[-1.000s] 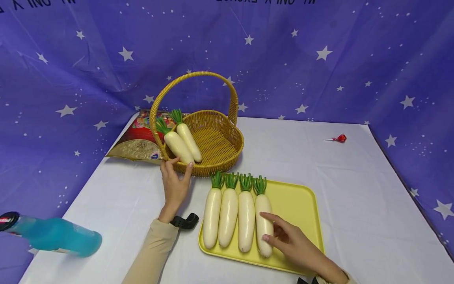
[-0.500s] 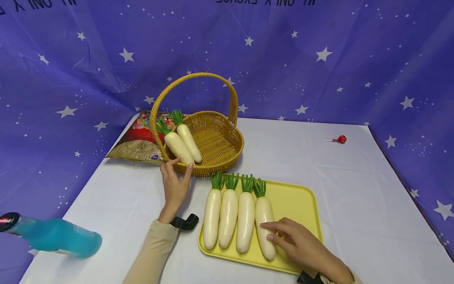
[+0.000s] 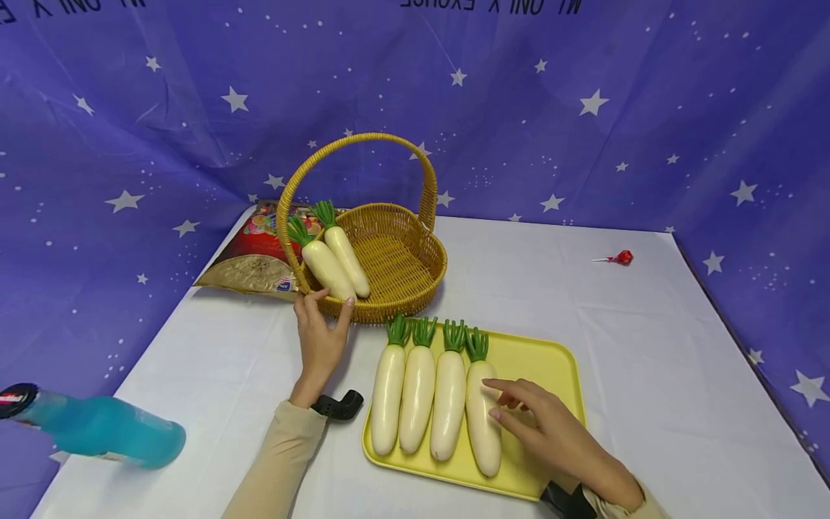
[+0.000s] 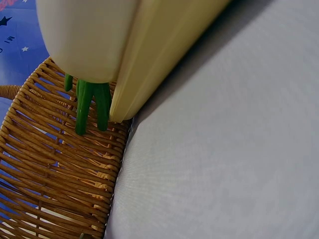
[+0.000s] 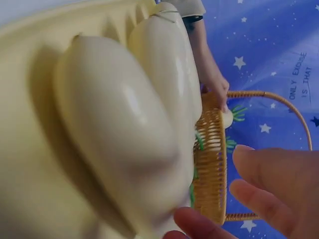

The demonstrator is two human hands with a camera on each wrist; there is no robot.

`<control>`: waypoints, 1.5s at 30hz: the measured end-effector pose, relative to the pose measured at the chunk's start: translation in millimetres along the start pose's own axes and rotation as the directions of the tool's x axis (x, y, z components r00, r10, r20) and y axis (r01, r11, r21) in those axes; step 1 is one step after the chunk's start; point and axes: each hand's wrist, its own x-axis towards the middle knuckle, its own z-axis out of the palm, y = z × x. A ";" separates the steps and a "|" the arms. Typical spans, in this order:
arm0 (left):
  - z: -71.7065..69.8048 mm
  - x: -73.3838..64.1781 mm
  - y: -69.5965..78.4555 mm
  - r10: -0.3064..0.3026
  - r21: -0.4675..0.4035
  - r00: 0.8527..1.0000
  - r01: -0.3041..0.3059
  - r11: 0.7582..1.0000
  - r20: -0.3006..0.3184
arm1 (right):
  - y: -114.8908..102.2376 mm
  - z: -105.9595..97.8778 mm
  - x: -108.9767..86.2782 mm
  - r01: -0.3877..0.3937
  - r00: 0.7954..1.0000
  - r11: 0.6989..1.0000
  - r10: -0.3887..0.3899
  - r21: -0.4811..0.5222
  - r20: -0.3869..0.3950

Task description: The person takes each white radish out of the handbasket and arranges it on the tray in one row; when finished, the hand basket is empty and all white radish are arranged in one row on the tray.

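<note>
My left hand (image 3: 320, 339) holds the front-left rim of a wicker basket (image 3: 408, 303) with a tall arched handle. Inside the basket, two white radishes (image 3: 327, 270) with green tops lean on its left side. Several more white radishes lie side by side on a yellow tray (image 3: 545, 367). Over the rightmost radish (image 3: 483, 425) hovers my right hand (image 3: 551, 425), thumb and fingers spread apart with nothing held. In the right wrist view its fingers (image 5: 199, 224) are close to that radish (image 5: 114, 109); whether they touch it I cannot tell.
A red and gold packet (image 3: 249, 259) lies behind the basket on the left. A bottle of blue liquid (image 3: 110, 432) is at the left front. Towards the back right lies a red lollipop (image 3: 622, 257). A purple star-patterned cloth (image 3: 506, 122) surrounds the white table.
The rightmost radish has tilted slightly, its lower end shifting right. My right hand first dipped nearer, then moved up along it. My left hand stays at the basket.
</note>
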 end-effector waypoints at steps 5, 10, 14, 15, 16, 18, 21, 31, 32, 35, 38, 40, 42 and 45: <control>0.3 0.3 0.8 -0.007 0.005 1.000 0.006 1.000 0.003 | -4.9 5.0 13.5 0.084 0.996 0.994 -0.083 0.077 -0.011; 0.8 0.4 1.2 -0.016 0.010 1.000 0.016 1.000 0.006 | -12.3 10.7 38.4 0.091 0.995 0.962 -0.101 0.259 0.025; -0.1 0.2 1.3 -0.027 0.008 1.000 0.027 1.000 0.015 | -21.2 13.2 67.6 0.048 0.994 0.932 -0.080 0.358 0.075; -0.4 0.3 1.3 -0.029 0.008 0.999 0.029 1.000 0.016 | -23.9 14.0 76.4 0.035 0.994 0.926 -0.072 0.375 0.083; -1.1 0.4 1.1 -0.032 0.009 0.999 0.032 0.999 0.013 | -26.2 15.8 86.3 0.027 0.994 0.917 -0.067 0.398 0.088; -2.6 0.6 1.1 -0.034 0.006 0.999 0.034 0.999 0.009 | -31.4 18.6 108.0 0.001 0.994 0.890 -0.053 0.456 0.101; -3.3 1.3 1.3 -0.030 0.003 1.000 0.030 1.000 0.008 | -38.8 23.6 142.9 -0.057 0.994 0.816 -0.009 0.575 0.112; 0.4 0.1 1.3 -0.031 0.007 0.999 0.031 0.999 0.022 | -50.5 52.6 236.0 -0.247 0.967 0.570 0.198 0.784 0.161; 1.0 0.0 1.0 -0.030 0.010 0.999 0.030 1.000 0.024 | -50.2 55.7 241.7 -0.259 0.962 0.552 0.217 0.792 0.163; 0.7 -1.2 1.7 -0.038 0.018 0.999 0.037 0.999 0.025 | -50.7 64.8 255.5 -0.284 0.951 0.514 0.256 0.809 0.171; -0.4 -2.1 1.7 -0.035 0.019 0.999 0.034 0.999 0.014 | -51.6 73.3 266.0 -0.296 0.946 0.514 0.272 0.805 0.175; -1.2 -2.2 2.2 -0.028 0.018 1.000 0.028 0.999 0.008 | -52.1 77.9 272.3 -0.300 0.944 0.518 0.283 0.801 0.171; -1.0 -1.7 2.1 -0.016 0.017 1.000 0.016 1.000 0.005 | -51.6 81.1 277.9 -0.311 0.938 0.513 0.300 0.800 0.172; -0.7 -1.1 1.9 -0.004 0.018 1.000 0.004 1.000 -0.002 | -51.1 83.8 284.5 -0.338 0.925 0.504 0.332 0.794 0.183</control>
